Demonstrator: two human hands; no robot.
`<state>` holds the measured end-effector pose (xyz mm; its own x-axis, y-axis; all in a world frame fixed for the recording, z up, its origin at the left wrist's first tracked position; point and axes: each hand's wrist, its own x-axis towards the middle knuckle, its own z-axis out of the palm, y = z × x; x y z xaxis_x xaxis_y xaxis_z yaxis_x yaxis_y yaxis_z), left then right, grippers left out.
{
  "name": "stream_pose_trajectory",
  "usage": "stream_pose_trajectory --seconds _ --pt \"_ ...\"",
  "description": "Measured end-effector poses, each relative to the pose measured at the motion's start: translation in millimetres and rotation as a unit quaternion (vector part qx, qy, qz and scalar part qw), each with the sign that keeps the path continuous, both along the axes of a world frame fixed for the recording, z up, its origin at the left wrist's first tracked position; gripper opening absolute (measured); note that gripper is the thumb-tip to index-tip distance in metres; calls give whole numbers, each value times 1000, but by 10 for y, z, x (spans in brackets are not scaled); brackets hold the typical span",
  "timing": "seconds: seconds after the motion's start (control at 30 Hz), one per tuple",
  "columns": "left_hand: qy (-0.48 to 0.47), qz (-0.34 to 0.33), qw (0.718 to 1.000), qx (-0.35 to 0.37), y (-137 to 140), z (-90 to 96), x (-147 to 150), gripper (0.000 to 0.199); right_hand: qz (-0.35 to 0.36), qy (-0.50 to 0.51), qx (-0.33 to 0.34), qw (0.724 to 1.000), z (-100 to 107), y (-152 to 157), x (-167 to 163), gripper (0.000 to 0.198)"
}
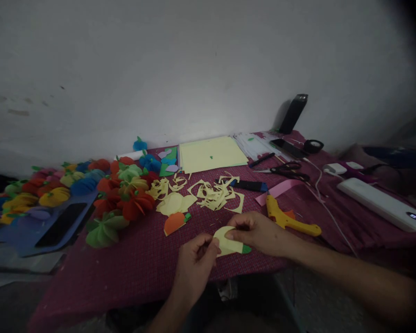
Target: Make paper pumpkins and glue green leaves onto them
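Near the table's front edge, a pale yellow paper cutout (227, 244) with a green piece at its right end is held between both hands. My left hand (198, 259) pinches its left edge between thumb and fingers. From the right, my right hand (258, 231) grips the upper right part, thumb on top. Beyond the hands lies an orange paper pumpkin shape (175, 223) with a green stem. More pale yellow cut shapes (175, 203) lie behind it, beside a heap of curled yellow paper scraps (215, 193).
Colourful paper pumpkins (131, 196) crowd the left side. Yellow paper sheets (211, 155) lie at the back. On the right are a yellow glue gun (286, 219), scissors (286, 170), a blue-black cutter (249, 185), a white power bank (381, 203) and a cable (319, 185).
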<state>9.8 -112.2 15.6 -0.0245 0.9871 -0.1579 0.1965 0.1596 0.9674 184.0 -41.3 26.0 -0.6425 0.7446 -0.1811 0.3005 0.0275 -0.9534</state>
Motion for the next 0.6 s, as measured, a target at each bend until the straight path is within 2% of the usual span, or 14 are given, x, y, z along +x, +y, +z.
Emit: stream_pose_trajectory --seconds 0.13,0.33,0.47,0.6 --pt "59 7 998 28 -2 -24 -42 33 18 -31 12 999 36 28 -30 26" --pt "134 -19 990 36 -48 -142 -149 39 35 -82 36 995 -7 110 -69 24" --pt "214 35 973 74 -70 -229 -285 28 67 -138 66 986 -57 196 -62 25" --pt "236 77 964 97 -100 -363 -366 22 86 -162 70 981 -92 236 -73 23"
